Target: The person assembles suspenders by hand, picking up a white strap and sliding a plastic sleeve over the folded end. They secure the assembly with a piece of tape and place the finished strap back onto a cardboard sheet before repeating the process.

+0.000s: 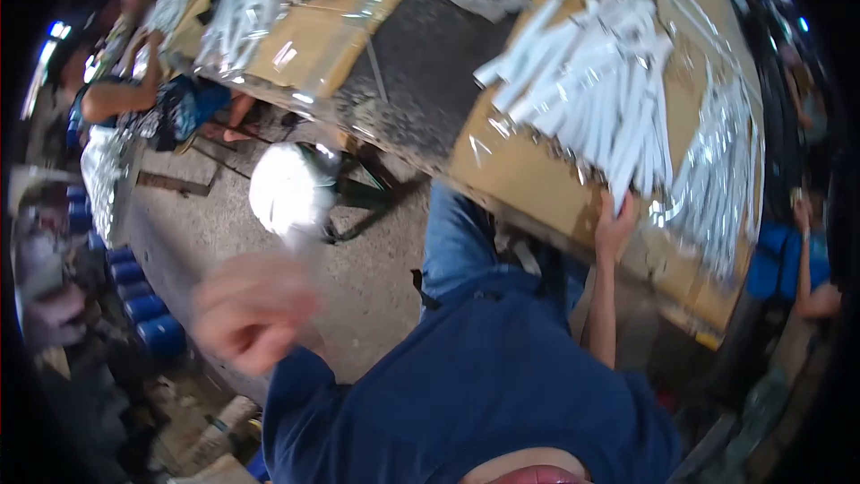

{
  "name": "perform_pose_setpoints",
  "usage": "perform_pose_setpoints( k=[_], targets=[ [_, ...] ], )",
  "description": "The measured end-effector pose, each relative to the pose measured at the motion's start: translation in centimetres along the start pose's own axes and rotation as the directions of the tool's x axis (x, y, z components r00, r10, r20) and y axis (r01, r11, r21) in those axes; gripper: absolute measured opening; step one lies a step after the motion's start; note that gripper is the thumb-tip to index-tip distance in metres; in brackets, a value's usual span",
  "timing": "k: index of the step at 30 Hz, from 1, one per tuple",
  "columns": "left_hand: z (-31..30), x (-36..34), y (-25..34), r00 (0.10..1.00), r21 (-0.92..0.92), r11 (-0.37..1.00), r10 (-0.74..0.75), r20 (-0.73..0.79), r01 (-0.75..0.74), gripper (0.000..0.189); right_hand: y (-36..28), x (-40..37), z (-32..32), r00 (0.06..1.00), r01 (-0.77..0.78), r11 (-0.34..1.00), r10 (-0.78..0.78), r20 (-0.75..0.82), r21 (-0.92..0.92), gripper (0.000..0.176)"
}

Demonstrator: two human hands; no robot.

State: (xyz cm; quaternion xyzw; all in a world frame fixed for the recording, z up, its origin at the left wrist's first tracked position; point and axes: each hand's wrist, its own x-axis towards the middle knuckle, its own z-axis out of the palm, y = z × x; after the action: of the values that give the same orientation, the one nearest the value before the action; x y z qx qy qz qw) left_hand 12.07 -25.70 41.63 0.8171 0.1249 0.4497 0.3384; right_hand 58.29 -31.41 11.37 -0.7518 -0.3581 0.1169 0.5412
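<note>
Out over the floor at the left, my left hand (255, 312) is raised and smeared by motion; its fingers cannot be made out clearly. Near the table's front edge, my right hand (614, 222) has its fingers on the lower end of one white strip. That strip belongs to a fanned bundle of white strips (587, 81) on a brown cardboard sheet (511, 166). To the right of the bundle lies another bunch of clear, shiny strips (717, 179).
More shiny strips (260, 13) lie on cardboard at the upper left of the dark table (421, 54). A round white object (288, 190) stands below its edge. A seated person (121, 100) is at left, another person's arm (804, 260) at right. Blue cylinders (143, 307) line the left.
</note>
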Motion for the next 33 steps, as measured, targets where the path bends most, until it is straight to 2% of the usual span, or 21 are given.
perform_pose_setpoints(
  k=[1,2,3,5,7,8,9,10,11,12,13,14,16,18,20,21,25,27,28,30,33],
  targets=[
    [3.8,0.6,-1.6,0.989,-0.006,0.989,-0.146,0.003,0.146,0.012,0.6,0.2,-0.3,0.999,0.045,0.996,-0.045,0.01,-0.081,0.034],
    [6.2,0.5,-3.6,0.873,-0.033,0.889,-0.439,0.213,0.456,0.014,0.0,0.1,-0.6,0.999,-0.008,0.997,0.011,0.047,-0.073,0.032],
    [9.6,0.1,-6.1,0.726,-0.097,0.745,-0.601,0.334,0.66,0.016,0.5,0.0,-0.4,0.998,-0.022,1.0,0.02,0.063,0.022,0.03],
    [17.3,-1.5,-10.6,0.631,-0.124,0.645,-0.658,0.41,0.754,0.016,1.0,-0.3,-0.6,0.993,0.002,0.996,-0.013,0.115,0.093,0.023],
    [24.3,-3.9,-14.5,0.572,-0.301,0.486,-0.704,0.422,0.821,0.014,3.0,-0.3,-0.9,0.984,0.019,0.992,-0.04,0.174,0.121,0.02],
    [26.8,-4.0,-15.3,0.511,-0.246,0.448,-0.755,0.412,0.86,0.014,1.3,-0.7,-1.2,0.983,-0.045,0.977,0.006,0.182,0.21,0.019],
    [29.2,-3.9,-15.7,0.474,-0.301,0.38,-0.801,0.365,0.874,0.015,1.3,-0.8,-1.3,0.978,-0.099,0.952,0.04,0.203,0.29,0.02],
    [31.1,-3.8,-16.5,0.48,-0.305,0.383,-0.794,0.373,0.872,0.015,1.3,-0.6,-1.5,0.97,-0.151,0.917,0.066,0.233,0.368,0.021],
    [32.8,-3.7,-17.3,0.509,-0.329,0.406,-0.786,0.35,0.853,0.014,1.3,-0.5,-2.0,0.971,-0.149,0.92,0.066,0.23,0.363,0.021],
    [34.0,-3.1,-17.4,0.536,-0.35,0.427,-0.78,0.324,0.833,0.014,0.9,-0.3,-2.5,0.941,-0.22,0.909,0.103,0.321,0.354,0.021],
    [34.8,-2.4,-17.2,0.529,-0.348,0.427,-0.798,0.288,0.835,0.015,0.4,-0.1,-3.1,0.902,-0.289,0.895,0.137,0.409,0.34,0.022],
    [35.6,-2.1,-17.5,0.529,-0.346,0.428,-0.797,0.29,0.835,0.015,0.0,0.3,-3.7,0.904,-0.289,0.894,0.137,0.406,0.342,0.022],
    [37.1,-1.6,-18.1,0.533,-0.415,0.414,-0.815,0.227,0.81,0.017,-0.4,0.8,-5.0,0.771,-0.483,0.803,0.202,0.604,0.349,0.021],
    [38.1,-1.3,-18.3,0.517,-0.377,0.424,-0.835,0.19,0.823,0.019,0.5,0.9,-5.4,0.76,-0.435,0.839,0.149,0.632,0.326,0.024],
    [38.8,-1.1,-18.2,0.529,-0.415,0.469,-0.848,0.037,0.78,0.022,0.5,0.4,-5.6,0.692,-0.478,0.788,0.066,0.719,0.388,0.033],
    [39.0,-1.3,-18.3,0.479,-0.428,0.411,-0.876,0.062,0.805,0.024,0.7,0.4,-5.6,0.655,-0.495,0.78,0.046,0.754,0.383,0.039],
    [40.3,-1.6,-18.7,0.441,-0.521,0.36,-0.897,0.034,0.774,0.021,0.7,0.2,-5.6,0.674,-0.511,0.757,0.059,0.736,0.408,0.041],
    [40.8,-1.8,-19.0,0.502,-0.395,0.487,-0.862,-0.073,0.779,0.016,0.6,0.3,-5.7,0.671,-0.511,0.757,0.056,0.739,0.406,0.042],
    [41.0,-1.7,-18.9,0.505,-0.391,0.49,-0.86,-0.072,0.779,0.016,0.6,0.3,-5.8,0.667,-0.512,0.76,0.057,0.743,0.401,0.043],
    [41.1,-1.4,-18.8,0.472,-0.49,0.451,-0.877,-0.087,0.746,0.016,0.1,0.3,-6.0,0.668,-0.526,0.738,0.052,0.742,0.422,0.044],
    [41.5,-1.1,-18.7,0.478,-0.514,0.453,-0.874,-0.092,0.729,0.016,0.2,0.2,-6.0,0.664,-0.537,0.723,0.046,0.746,0.434,0.045]
  ],
)
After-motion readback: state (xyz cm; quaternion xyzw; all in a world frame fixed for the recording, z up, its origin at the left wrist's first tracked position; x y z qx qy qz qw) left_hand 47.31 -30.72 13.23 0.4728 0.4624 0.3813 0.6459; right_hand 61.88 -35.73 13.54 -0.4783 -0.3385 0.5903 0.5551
